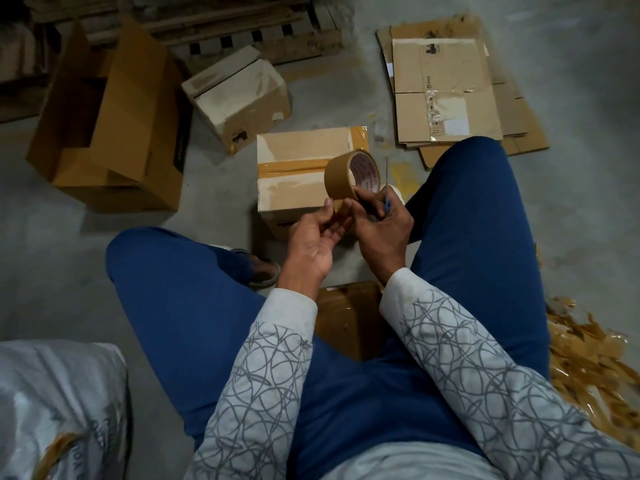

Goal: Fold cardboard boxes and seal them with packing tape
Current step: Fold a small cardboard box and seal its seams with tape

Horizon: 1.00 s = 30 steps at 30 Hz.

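Patterned sleeves [270,368], left hand [313,239] pinching tape end [341,212], right hand [382,228] gripping tape roll [341,178] by taped box [294,168]

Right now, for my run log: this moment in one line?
left hand: pinches tape end | right hand: holds tape roll | box: seam taped

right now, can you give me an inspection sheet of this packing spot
surface: bare concrete floor
job's things: taped box in front; tape roll above it; flat cardboard stacked far right; open box left; tilted small box behind
clutter: tape scraps heaped at right
hands: left hand pinches the roll's loose end; right hand grips tape roll and a blue-handled tool
cables: nothing seen
surroundings: wooden pallet at back; sack near left
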Each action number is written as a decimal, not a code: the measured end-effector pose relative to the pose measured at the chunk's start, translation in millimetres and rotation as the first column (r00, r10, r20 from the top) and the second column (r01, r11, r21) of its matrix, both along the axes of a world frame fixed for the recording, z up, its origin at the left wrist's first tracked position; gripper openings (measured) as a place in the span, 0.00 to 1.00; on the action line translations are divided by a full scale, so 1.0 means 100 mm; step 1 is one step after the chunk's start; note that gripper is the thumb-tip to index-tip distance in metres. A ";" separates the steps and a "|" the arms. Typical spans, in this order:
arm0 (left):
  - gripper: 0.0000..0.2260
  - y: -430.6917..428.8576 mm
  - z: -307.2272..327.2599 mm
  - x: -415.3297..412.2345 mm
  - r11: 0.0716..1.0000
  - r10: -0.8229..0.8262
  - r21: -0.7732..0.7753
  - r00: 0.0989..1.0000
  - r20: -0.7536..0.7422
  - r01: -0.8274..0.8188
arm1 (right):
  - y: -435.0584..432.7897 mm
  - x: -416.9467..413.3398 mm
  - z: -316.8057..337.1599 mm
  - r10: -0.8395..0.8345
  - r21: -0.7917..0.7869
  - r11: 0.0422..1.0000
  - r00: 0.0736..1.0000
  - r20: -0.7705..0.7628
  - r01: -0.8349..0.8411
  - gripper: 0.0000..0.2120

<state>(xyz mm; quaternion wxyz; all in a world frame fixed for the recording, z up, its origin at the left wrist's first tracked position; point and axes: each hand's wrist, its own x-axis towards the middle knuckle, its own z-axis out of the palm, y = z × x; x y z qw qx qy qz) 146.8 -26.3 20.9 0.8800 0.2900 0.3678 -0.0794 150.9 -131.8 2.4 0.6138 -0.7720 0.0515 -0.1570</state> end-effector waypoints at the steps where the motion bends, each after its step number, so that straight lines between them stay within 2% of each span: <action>1: 0.04 0.00 0.00 0.00 1.000 -0.015 -0.012 1.000 0.007 0.015 | 0.00 0.00 -0.01 -0.007 -0.002 1.000 1.000 -0.005 0.007 0.25; 4: 0.05 -0.02 0.03 -0.01 0.997 -0.073 0.009 0.997 0.040 0.073 | -0.03 0.01 -0.04 -0.042 -0.037 0.998 0.999 -0.021 0.041 0.17; 7: 0.04 -0.03 0.01 -0.02 0.990 -0.094 0.115 0.993 0.066 0.085 | -0.04 0.01 -0.07 -0.035 -0.044 0.998 0.999 -0.037 0.033 0.09; 12: 0.06 -0.02 -0.05 -0.01 0.972 -0.112 0.217 0.988 0.104 0.088 | -0.03 0.01 -0.08 -0.016 -0.101 0.995 0.999 -0.048 0.011 0.10; 15: 0.02 -0.05 -0.10 0.00 0.865 -0.178 0.486 0.981 0.072 0.121 | -0.02 0.02 -0.09 0.016 -0.073 0.997 0.996 -0.089 -0.023 0.09; 17: 0.02 -0.05 -0.14 0.02 0.791 -0.183 0.603 0.980 0.076 0.101 | -0.03 0.02 -0.05 0.064 -0.033 0.997 0.988 -0.142 -0.070 0.11; 21: 0.04 0.01 -0.10 0.04 0.604 -0.261 0.797 0.949 0.176 0.018 | -0.08 0.05 0.02 0.200 0.223 0.964 0.951 -0.236 -0.147 0.19; 23: 0.04 0.03 -0.06 0.04 0.543 -0.318 0.839 0.919 0.234 -0.026 | -0.10 0.08 0.05 0.260 0.299 0.936 0.936 -0.237 -0.185 0.23; 26: 0.04 0.06 -0.08 0.03 0.469 -0.381 0.883 0.894 0.237 -0.035 | -0.10 0.09 0.16 0.313 0.396 0.896 0.919 -0.239 -0.202 0.22; 28: 0.04 0.06 -0.09 0.01 0.453 -0.416 0.891 0.883 0.215 -0.004 | -0.13 0.14 0.17 0.276 0.391 0.905 0.931 -0.240 -0.168 0.20; 30: 0.04 0.05 -0.08 0.00 0.467 -0.455 0.884 0.863 0.218 0.023 | -0.16 0.17 0.13 0.186 0.358 0.929 0.955 -0.229 -0.095 0.13</action>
